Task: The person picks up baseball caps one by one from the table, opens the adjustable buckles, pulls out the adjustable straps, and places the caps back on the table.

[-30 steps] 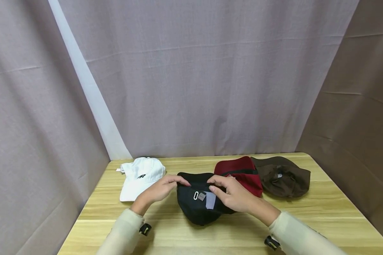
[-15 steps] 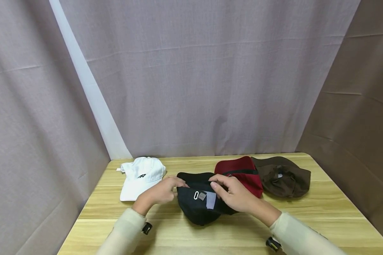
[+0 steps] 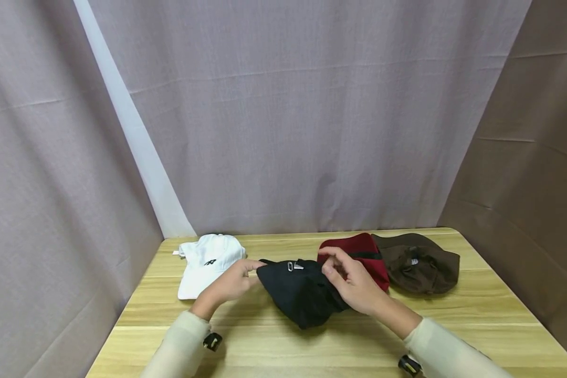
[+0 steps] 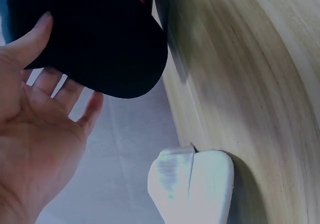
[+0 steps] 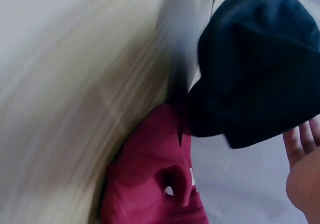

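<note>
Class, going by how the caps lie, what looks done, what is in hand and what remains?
Possibly done: the red cap and brown cap lie together on the table, neither gripped. In hand: the black cap, held by the left hand and right hand. Remaining: releasing the black cap, perhaps then the white cap, which lies apart, untouched.

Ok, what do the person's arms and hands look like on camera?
The left sleeve and right sleeve are pale cream, ending near the wrists. A small black device with a yellowish mark shows beside each. The left hand and right hand wear no gloves.
</note>
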Demonstrator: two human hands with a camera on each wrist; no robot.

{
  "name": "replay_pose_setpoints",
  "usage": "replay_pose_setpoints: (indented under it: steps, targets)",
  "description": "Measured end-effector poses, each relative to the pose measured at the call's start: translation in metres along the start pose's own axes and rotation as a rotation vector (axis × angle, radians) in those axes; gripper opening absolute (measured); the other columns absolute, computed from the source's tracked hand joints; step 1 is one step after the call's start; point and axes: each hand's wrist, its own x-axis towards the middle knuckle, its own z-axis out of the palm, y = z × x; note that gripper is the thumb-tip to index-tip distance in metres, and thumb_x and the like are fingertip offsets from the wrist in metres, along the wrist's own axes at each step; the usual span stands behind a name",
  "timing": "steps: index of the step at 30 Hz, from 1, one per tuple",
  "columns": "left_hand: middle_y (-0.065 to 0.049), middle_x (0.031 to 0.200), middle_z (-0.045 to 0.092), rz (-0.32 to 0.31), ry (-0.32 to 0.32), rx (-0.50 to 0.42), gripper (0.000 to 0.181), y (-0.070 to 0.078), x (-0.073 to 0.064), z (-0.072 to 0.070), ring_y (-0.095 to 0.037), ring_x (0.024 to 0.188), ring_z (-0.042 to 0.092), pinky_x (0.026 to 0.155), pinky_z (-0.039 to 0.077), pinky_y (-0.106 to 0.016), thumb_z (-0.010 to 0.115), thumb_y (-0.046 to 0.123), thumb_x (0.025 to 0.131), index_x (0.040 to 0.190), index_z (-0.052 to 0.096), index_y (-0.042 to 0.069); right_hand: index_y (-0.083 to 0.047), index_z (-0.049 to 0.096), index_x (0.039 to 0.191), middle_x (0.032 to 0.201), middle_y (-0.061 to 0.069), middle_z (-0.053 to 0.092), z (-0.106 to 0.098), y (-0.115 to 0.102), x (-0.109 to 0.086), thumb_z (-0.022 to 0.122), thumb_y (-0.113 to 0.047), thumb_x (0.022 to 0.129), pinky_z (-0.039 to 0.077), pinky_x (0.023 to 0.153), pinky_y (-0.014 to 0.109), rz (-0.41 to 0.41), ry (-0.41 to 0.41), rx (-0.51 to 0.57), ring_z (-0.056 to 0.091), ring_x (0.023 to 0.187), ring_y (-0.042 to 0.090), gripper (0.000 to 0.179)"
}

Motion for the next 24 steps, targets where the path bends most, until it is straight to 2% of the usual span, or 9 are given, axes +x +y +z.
replay_pose_setpoints:
  steps: [2, 5, 10, 13, 17, 19, 22, 24]
  targets:
    - [-0.005, 0.127, 0.079, -0.010, 0.038, -0.041, 0.019, 0.002, 0.000, -0.002, -0.011, 0.121, 0.070, 0.111, 0.052, -0.034, 0.069, 0.017, 0.104, 0.119, 0.080, 0.015, -0.008, 0.052, 0.146, 0.095, 0.005, 0.070, -0.003, 0.002, 0.000, 0.054, -0.003, 0.109, 0.054, 0.070, 0.024, 0.006, 0.061, 0.028, 0.063, 0.079, 0.007, 0.038]
    - [-0.006, 0.120, 0.081, -0.010, 0.117, -0.071, 0.016, 0.004, 0.001, -0.005, -0.003, 0.111, 0.070, 0.104, 0.055, -0.031, 0.069, 0.017, 0.104, 0.114, 0.081, 0.014, -0.004, 0.044, 0.152, 0.099, 0.010, 0.070, -0.008, 0.007, 0.000, 0.048, -0.002, 0.111, 0.054, 0.073, 0.022, 0.044, 0.152, 0.093, 0.064, 0.085, 0.009, 0.042]
    - [-0.013, 0.115, 0.081, -0.005, 0.223, -0.151, 0.018, 0.005, 0.006, -0.007, 0.000, 0.104, 0.072, 0.098, 0.057, -0.028, 0.064, 0.010, 0.105, 0.116, 0.078, 0.007, -0.001, 0.041, 0.153, 0.104, 0.012, 0.070, -0.015, 0.014, 0.001, 0.044, -0.005, 0.113, 0.055, 0.076, 0.020, 0.101, 0.276, 0.137, 0.064, 0.092, 0.005, 0.041]
    - [-0.018, 0.113, 0.081, -0.017, 0.296, -0.219, 0.019, 0.004, 0.010, -0.007, -0.002, 0.100, 0.073, 0.094, 0.058, -0.026, 0.061, 0.007, 0.107, 0.118, 0.075, 0.001, 0.001, 0.041, 0.152, 0.104, 0.007, 0.071, -0.017, 0.016, 0.001, 0.045, -0.005, 0.112, 0.056, 0.075, 0.020, 0.114, 0.324, 0.145, 0.067, 0.094, 0.008, 0.040]
    - [-0.021, 0.118, 0.079, -0.084, 0.438, -0.315, 0.022, 0.004, 0.016, -0.006, -0.003, 0.098, 0.073, 0.090, 0.058, -0.021, 0.059, 0.007, 0.108, 0.124, 0.071, -0.001, 0.001, 0.041, 0.151, 0.104, -0.007, 0.071, -0.018, 0.018, -0.001, 0.047, -0.004, 0.111, 0.056, 0.076, 0.018, 0.130, 0.336, 0.157, 0.070, 0.096, 0.008, 0.041]
    - [-0.021, 0.123, 0.077, -0.134, 0.491, -0.374, 0.025, 0.005, 0.019, -0.006, -0.004, 0.098, 0.073, 0.088, 0.058, -0.020, 0.058, 0.007, 0.109, 0.130, 0.068, -0.001, 0.001, 0.042, 0.151, 0.105, -0.009, 0.071, -0.017, 0.018, -0.003, 0.050, -0.004, 0.111, 0.056, 0.078, 0.017, 0.134, 0.325, 0.145, 0.070, 0.096, 0.006, 0.042]
    - [-0.020, 0.131, 0.073, -0.232, 0.534, -0.461, 0.029, 0.004, 0.021, -0.004, -0.007, 0.103, 0.072, 0.090, 0.058, -0.022, 0.054, 0.007, 0.110, 0.137, 0.062, 0.001, -0.001, 0.043, 0.152, 0.108, -0.002, 0.072, -0.017, 0.018, -0.007, 0.056, -0.004, 0.108, 0.054, 0.080, 0.015, 0.133, 0.302, 0.110, 0.069, 0.095, 0.006, 0.046]
    - [-0.020, 0.138, 0.069, -0.307, 0.538, -0.523, 0.031, 0.002, 0.023, -0.003, -0.012, 0.111, 0.070, 0.097, 0.056, -0.026, 0.051, 0.010, 0.112, 0.140, 0.057, 0.001, -0.003, 0.044, 0.152, 0.110, 0.000, 0.071, -0.017, 0.017, -0.008, 0.057, -0.003, 0.107, 0.053, 0.081, 0.014, 0.122, 0.296, 0.100, 0.069, 0.095, 0.007, 0.047]
